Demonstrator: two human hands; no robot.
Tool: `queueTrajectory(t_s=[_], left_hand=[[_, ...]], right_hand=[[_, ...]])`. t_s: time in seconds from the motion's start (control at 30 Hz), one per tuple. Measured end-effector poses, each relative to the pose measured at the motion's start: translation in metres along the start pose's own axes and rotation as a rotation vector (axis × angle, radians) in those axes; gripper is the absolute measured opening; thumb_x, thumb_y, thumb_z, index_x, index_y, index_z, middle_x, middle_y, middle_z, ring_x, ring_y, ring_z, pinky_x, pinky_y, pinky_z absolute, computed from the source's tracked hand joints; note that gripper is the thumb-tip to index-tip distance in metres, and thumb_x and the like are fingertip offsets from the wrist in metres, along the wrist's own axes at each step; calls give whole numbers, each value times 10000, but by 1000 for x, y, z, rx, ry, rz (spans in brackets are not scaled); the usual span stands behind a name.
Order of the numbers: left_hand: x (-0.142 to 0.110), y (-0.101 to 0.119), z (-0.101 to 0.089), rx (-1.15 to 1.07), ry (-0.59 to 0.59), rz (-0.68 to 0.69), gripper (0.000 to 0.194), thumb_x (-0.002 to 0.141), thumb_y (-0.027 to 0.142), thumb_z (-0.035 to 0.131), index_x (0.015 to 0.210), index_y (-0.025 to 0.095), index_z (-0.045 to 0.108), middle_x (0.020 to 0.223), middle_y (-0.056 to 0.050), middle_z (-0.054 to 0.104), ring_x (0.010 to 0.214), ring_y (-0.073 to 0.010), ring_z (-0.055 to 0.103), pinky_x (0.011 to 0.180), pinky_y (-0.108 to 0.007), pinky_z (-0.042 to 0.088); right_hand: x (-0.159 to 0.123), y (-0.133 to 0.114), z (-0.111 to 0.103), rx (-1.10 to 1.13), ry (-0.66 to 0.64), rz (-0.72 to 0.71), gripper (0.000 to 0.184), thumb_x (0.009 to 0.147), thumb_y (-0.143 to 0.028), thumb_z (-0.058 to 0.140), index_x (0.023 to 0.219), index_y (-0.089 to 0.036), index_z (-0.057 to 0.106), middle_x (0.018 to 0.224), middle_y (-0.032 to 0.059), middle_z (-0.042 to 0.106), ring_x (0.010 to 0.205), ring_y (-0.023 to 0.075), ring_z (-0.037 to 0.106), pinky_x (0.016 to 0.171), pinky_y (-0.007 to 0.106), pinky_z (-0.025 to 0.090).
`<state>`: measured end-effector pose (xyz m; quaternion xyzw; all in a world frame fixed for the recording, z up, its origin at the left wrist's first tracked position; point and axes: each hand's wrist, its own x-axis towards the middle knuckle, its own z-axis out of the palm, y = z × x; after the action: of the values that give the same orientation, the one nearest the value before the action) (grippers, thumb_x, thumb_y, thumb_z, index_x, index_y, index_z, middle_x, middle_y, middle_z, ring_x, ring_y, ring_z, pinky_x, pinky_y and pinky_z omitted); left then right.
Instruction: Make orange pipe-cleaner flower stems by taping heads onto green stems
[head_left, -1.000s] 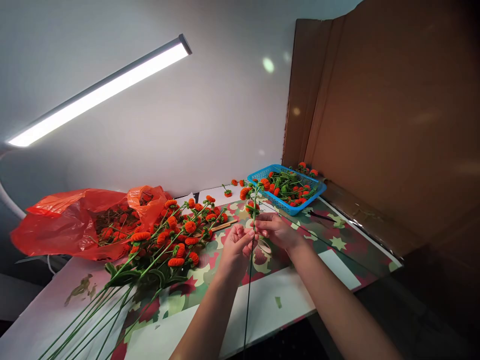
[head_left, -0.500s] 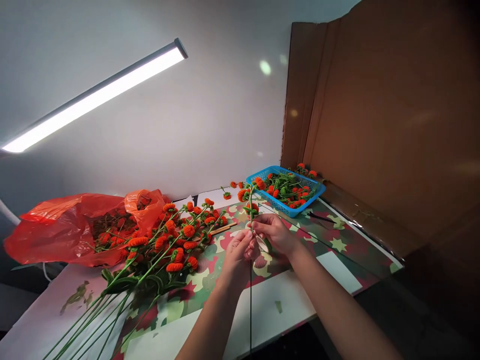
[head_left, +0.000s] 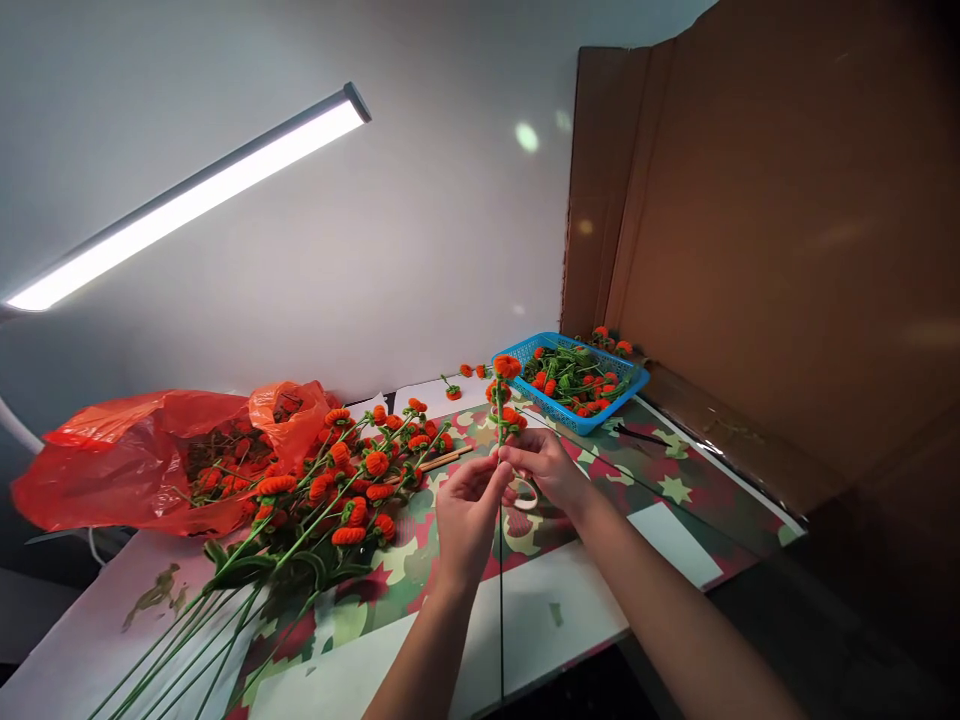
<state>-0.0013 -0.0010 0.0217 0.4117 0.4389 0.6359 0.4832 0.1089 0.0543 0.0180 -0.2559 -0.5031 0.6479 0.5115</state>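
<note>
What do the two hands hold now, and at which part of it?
The left hand and right hand pinch one orange flower stem, just below its blossoms.

Plastic bag [head_left: 127, 455] left of the basket [head_left: 637, 385] (flowers [head_left: 574, 370] inside), cardboard [head_left: 765, 240] to the right.

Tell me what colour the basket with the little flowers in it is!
The basket is bright blue, seen best in the head view.
</note>
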Motion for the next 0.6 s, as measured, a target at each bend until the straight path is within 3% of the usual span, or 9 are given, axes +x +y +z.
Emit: queueTrajectory(t_s=[0.07, 0.13, 0.2, 0.33, 0.43, 0.5, 0.6], left_hand=[[-1, 2, -2, 164, 49, 118, 200, 680, 340, 725, 700, 145, 684, 589, -28, 640, 512, -125, 594, 519, -215, 463], [0, 4, -5, 175, 22, 124, 213, 692, 346, 713, 641, 143, 674, 541, -27, 619, 476, -117, 578, 485, -204, 448], [2, 6, -7, 18, -70, 9, 234, 667, 354, 731, 619, 138, 654, 499, -12, 584, 413, -86, 523, 423, -181, 412], [4, 6, -7, -441, -226, -386, 312, 548, 351, 802, 599, 121, 598, 415, 69, 433, 312, 8, 320, 309, -97, 254], [4, 3, -4, -487, -256, -500, 342, 536, 374, 804, 615, 120, 590, 434, 81, 419, 319, 15, 308, 310, -89, 256], [3, 1, -4, -301, -195, -378, 322, 590, 399, 772, 656, 127, 615, 474, 47, 500, 364, -24, 424, 366, -123, 361], [0, 0, -4, 86, -44, -33, 243, 673, 360, 725, 730, 133, 660, 586, -9, 621, 491, -90, 568, 494, -181, 457]], right_hand=[[-1, -1, 3, -47, 49, -31, 214, 628, -322, 744, 568, -153, 626, 535, -25, 526, 488, 81, 415, 476, 233, 325], [-2, -1, 4, -58, 52, -40, 229, 642, -334, 733, 558, -153, 621, 532, -21, 523, 491, 85, 417, 478, 237, 328], [-5, -2, 4, -63, 12, -45, 232, 666, -346, 719, 573, -152, 633, 515, -23, 506, 488, 86, 410, 481, 238, 326], [-9, -2, 2, -62, -70, -48, 209, 697, -335, 707, 610, -151, 659, 527, -18, 517, 508, 87, 418, 503, 235, 339], [-7, -2, 1, -46, -65, -34, 183, 707, -321, 702, 646, -151, 671, 568, -6, 558, 533, 93, 454, 517, 233, 357], [-4, 0, 0, -67, -14, -50, 182, 686, -318, 717, 627, -155, 662, 553, -18, 543, 519, 86, 440, 504, 225, 347], [2, 3, -3, -105, 51, -73, 219, 647, -331, 742, 571, -160, 629, 530, -35, 518, 487, 75, 406, 476, 221, 326]])
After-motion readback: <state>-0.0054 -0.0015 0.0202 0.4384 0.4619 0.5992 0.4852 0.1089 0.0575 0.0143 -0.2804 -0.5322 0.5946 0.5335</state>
